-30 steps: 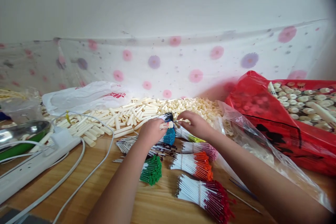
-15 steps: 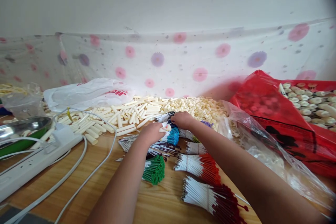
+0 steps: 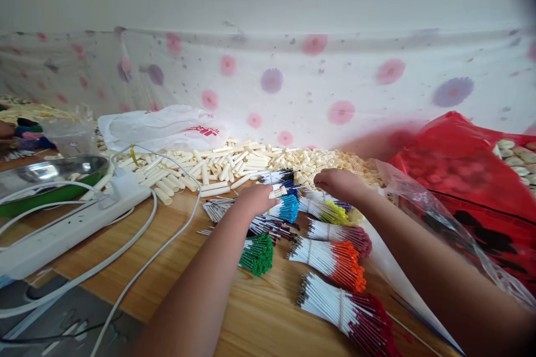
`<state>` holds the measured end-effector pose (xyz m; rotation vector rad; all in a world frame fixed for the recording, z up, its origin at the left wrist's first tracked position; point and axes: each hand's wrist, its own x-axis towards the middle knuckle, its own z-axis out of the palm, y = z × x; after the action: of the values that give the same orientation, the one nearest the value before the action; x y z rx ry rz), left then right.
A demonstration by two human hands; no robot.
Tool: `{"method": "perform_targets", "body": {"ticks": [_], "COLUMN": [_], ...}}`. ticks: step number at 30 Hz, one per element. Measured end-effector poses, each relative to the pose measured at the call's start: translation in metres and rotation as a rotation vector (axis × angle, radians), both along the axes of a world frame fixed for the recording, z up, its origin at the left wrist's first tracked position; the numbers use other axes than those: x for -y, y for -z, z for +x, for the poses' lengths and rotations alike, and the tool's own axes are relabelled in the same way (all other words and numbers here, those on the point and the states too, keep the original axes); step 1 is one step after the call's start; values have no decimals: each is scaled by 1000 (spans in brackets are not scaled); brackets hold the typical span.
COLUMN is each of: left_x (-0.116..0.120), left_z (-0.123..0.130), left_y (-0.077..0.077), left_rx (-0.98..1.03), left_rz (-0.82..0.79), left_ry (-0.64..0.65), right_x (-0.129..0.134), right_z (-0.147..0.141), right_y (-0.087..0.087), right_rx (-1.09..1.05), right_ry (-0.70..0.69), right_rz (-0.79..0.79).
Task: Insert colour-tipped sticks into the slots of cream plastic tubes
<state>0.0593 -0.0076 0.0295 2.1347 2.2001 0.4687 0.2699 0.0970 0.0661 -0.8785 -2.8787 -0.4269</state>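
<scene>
My left hand pinches a small cream-coloured piece with thin dark-tipped sticks in it. Just under that hand lies a bundle of light-blue-tipped white sticks; black-tipped and dark-blue-tipped bundles are beyond it. Over a purple-tipped bundle, mostly hidden, my right hand has its fingers curled together; what they hold, if anything, does not show. Nearer me lie banded bundles with yellow, pink, orange and dark red tips. Green-tipped sticks lie beside my left forearm.
Cream tubes and small cut pieces are heaped along the wall. A white power strip with trailing cables and a metal bowl are at left. At right stands a red plastic bag, with clear plastic beside it.
My right hand has moved right, away from the black-tipped bundle and my left hand, to the purple-tipped bundle. My left hand still holds the cream piece. The view has shifted right.
</scene>
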Motion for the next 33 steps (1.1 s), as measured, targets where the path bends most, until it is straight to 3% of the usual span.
{"method": "perform_targets", "body": {"ticks": [6,12,18,25,30,33], "left_x": [19,31,29,26,32,35], "left_z": [33,71,80,75,75,77], "left_y": [-22,-19,-15,-12,-16,-15], "left_rx": [103,378,637,672,680,666], "left_rz": [188,195,321,376,457,560], "left_ry": [182,429,423,402,643,731], "right_x": [53,84,88,86,104,125], "right_z": [28,40,35,32,37,44], "right_y": [-11,-18,-20,-20,-34,-44], "right_rx": [-151,-557,-665,-810,-920,-990], "right_ry": [-127,-271,-294,-517,-414,-435], "right_rz": [-33,-177,-204,-276,-100,43]}}
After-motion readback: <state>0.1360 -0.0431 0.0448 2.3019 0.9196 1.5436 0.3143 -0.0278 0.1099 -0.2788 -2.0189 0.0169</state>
